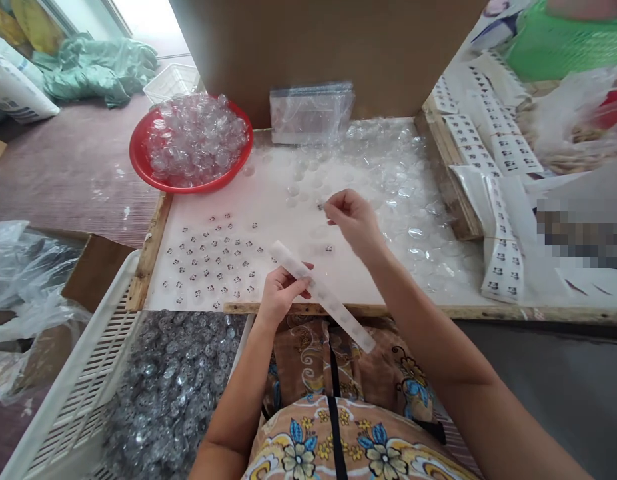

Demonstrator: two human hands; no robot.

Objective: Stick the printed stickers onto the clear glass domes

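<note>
My left hand (pixel 283 288) is closed around a long white sticker backing strip (pixel 333 303), which slants down past the table's front edge over my lap. Pinched in the fingertips of my right hand (pixel 352 217) is a small dark-printed sticker (pixel 321 207), held above the white tabletop. Clear round plastic discs (pixel 413 233) are spread under and to the right of my right forearm. One printed sticker (pixel 329 249) lies alone just below my right hand. To the left of my left hand, several discs with printed stickers (pixel 218 260) lie in loose rows.
A red bowl (pixel 138 157) heaped with clear discs stands at the back left. A clear plastic packet (pixel 311 113) leans against a cardboard box (pixel 313 47). Sticker strips (pixel 501 247) lie beyond the wooden edge (pixel 453 180) at right. A white crate (pixel 83 393) full of discs sits below left.
</note>
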